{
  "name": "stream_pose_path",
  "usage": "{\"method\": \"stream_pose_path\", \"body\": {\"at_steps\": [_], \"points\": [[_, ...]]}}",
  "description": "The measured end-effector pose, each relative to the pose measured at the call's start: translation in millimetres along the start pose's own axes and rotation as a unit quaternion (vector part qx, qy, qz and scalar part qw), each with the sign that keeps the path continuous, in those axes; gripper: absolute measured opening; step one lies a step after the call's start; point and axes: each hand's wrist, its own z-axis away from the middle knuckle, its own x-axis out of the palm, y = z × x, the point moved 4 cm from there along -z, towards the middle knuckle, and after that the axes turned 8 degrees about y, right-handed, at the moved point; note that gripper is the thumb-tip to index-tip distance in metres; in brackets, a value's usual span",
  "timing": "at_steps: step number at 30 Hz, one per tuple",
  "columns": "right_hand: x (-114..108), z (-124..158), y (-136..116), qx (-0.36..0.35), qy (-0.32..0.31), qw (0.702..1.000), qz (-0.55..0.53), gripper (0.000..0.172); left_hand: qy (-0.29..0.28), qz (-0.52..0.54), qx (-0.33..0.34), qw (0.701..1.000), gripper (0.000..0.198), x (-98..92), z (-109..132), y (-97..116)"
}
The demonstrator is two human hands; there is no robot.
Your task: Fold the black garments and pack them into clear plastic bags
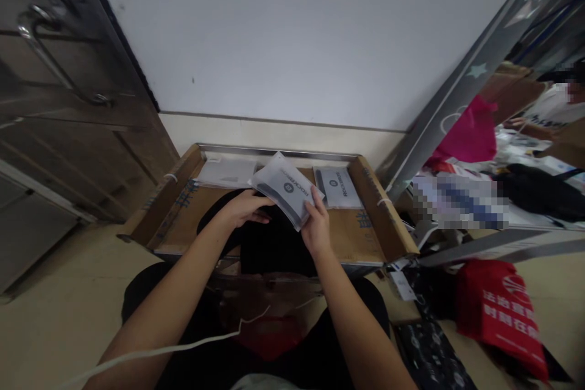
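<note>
My right hand (317,223) grips a frosted plastic packaging bag (287,186) by its right edge, thumb on top. The bag is tilted, with ROCKBROS print and a round logo on its face. My left hand (247,208) is at the bag's lower left edge, its thumb apart from the bent fingers, over black fabric (276,247). Whether the thumb touches the bag I cannot tell. The black fabric lies across the near middle of a cardboard-lined tray (183,219). A similar printed bag (339,187) lies to the right, and pale plastic bags (226,173) lie at the back left.
Cardboard flaps form the tray's sides, against a white wall (283,36). On the left is a metal door (59,85). A white cord (183,347) crosses my lap. At right, a red bag (503,311) sits low beside a cluttered table with a person (548,109) behind it.
</note>
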Motion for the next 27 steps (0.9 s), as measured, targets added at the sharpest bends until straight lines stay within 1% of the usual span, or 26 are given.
{"method": "stream_pose_path", "body": {"at_steps": [4,7,11,14,17,20,22,23,24,25,26,27], "points": [[-3.2,-3.8,1.5,-0.01,0.022,1.0,0.015,0.076,-0.005,0.0,0.032,0.999,0.053,2.0,10.6,1.1],[-4.7,-5.9,-1.6,-0.024,0.035,0.999,0.031,0.075,-0.02,-0.01,0.053,0.998,0.048,3.7,14.0,1.6],[-6.9,-11.7,-7.0,-0.026,0.06,0.997,0.029,0.071,-0.022,0.002,0.041,0.999,0.052,2.9,16.6,-3.2],[-5.4,-19.0,-14.4,-0.027,0.069,0.997,0.023,0.073,-0.025,0.032,0.042,0.998,0.055,2.3,20.0,-6.1],[-3.2,-28.8,-30.1,-0.041,0.083,0.996,-0.005,0.077,-0.004,0.085,0.048,0.995,0.052,4.0,22.9,-7.8],[-5.0,-40.4,-54.0,-0.079,0.101,0.991,-0.034,0.076,0.007,0.144,0.063,0.988,0.043,11.4,24.5,-10.7],[-10.6,-48.1,-69.2,-0.1,0.117,0.987,-0.043,0.074,0.011,0.145,0.072,0.987,0.04,16.0,25.5,-14.4],[-14.8,-51.5,-75.4,-0.108,0.129,0.985,-0.041,0.073,0.024,0.111,0.069,0.991,0.036,16.1,26.2,-17.0],[-19.4,-54.3,-80.2,-0.113,0.144,0.982,-0.035,0.072,0.049,0.047,0.067,0.995,0.032,14.0,27.4,-19.2],[-24.0,-56.4,-83.5,-0.116,0.157,0.98,-0.025,0.071,0.088,-0.04,0.069,0.993,0.03,9.4,29.2,-20.0],[-27.9,-57.6,-85.2,-0.116,0.166,0.979,-0.011,0.069,0.136,-0.138,0.078,0.978,0.032,3.0,31.8,-18.4],[-30.6,-57.9,-85.1,-0.113,0.167,0.979,0.006,0.068,0.187,-0.226,0.097,0.951,0.037,-4.0,35.2,-14.2]]}}
